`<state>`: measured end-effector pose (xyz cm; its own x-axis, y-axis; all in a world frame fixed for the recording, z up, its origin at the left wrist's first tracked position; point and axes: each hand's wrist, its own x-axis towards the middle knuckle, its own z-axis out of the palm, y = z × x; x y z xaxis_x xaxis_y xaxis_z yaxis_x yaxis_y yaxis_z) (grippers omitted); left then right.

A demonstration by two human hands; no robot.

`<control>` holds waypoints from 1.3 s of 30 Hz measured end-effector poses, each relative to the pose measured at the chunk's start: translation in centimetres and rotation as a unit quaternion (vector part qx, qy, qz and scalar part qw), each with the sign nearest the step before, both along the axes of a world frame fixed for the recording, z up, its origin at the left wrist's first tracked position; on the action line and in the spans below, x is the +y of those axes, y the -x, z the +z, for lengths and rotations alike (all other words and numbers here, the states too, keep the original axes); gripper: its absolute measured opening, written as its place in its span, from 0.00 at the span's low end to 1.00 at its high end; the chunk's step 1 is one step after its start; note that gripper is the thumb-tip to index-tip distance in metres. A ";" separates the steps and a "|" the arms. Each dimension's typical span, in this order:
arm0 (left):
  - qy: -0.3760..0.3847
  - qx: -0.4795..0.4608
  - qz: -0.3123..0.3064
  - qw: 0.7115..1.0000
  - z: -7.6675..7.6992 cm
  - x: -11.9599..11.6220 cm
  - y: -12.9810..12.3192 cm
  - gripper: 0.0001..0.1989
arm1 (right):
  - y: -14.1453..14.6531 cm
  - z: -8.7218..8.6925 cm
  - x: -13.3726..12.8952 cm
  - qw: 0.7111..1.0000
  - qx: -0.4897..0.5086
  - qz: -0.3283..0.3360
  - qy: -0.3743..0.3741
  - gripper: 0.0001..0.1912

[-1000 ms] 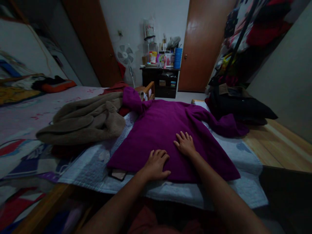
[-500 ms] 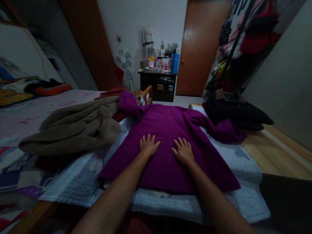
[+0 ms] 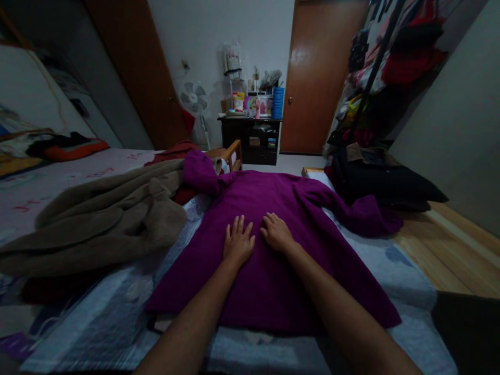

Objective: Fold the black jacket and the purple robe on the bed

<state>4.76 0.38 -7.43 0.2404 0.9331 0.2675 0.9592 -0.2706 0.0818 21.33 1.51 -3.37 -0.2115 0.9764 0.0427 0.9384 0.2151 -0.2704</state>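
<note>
A purple long-sleeved top point(image 3: 269, 291) lies spread out with its hem towards me, one sleeve out to each side. On its middle my left hand point(image 3: 238, 242) rests flat with fingers spread. Close by on the right, my right hand point(image 3: 276, 232) also lies on the cloth, fingers slightly bent and a little apart. Neither hand grips anything. Beneath the top is a pale blue patterned cloth point(image 3: 406, 281). The top's left sleeve end touches a brown fleecy garment point(image 3: 117, 224).
Folded dark clothes point(image 3: 386, 177) are stacked at the right on a wooden surface point(image 3: 461, 250). A bed with a pink sheet point(image 3: 78, 177) is at the left. Further back stand a white fan point(image 3: 194, 99), a dark cabinet point(image 3: 250, 138) and a brown door point(image 3: 324, 78).
My right hand has slid left across the top, nearer my left hand, and its fingers have drawn in. My left hand stays nearly in place. The view has shifted slightly.
</note>
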 end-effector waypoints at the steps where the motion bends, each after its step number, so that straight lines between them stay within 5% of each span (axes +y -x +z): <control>1: 0.008 0.001 -0.011 1.000 -0.1 0.1 0.1 0.25 | 0.2 -0.6 0.8 1.000 0.005 0.006 -0.001 0.29; 12: 0.040 0.018 -0.003 0.999 -0.2 0.4 0.1 0.26 | -6.2 -3.3 6.5 0.982 -0.052 -0.173 0.060 0.34; 18: 0.108 0.038 0.015 0.993 2.6 1.4 -1.4 0.23 | -5.9 -4.2 6.4 0.980 -0.055 -0.185 0.036 0.34; 23: 0.109 -0.003 -0.004 0.994 4.2 5.7 -4.7 0.19 | -5.9 -4.2 6.5 0.981 -0.051 -0.187 0.028 0.34; 32: 0.137 -0.192 -0.102 0.966 2.2 15.7 -12.8 0.18 | -6.1 -3.9 6.5 0.979 -0.019 -0.202 -0.003 0.31; 39: 0.122 -0.171 -0.040 0.977 0.6 17.7 -14.6 0.23 | -6.0 -4.2 6.9 0.956 -0.010 -0.288 -0.044 0.30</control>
<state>19.38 18.10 -6.81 0.2502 0.9612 0.1162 0.8408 -0.2752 0.4662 27.37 8.36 -7.57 0.3598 0.9238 0.1310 0.9125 -0.3190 -0.2562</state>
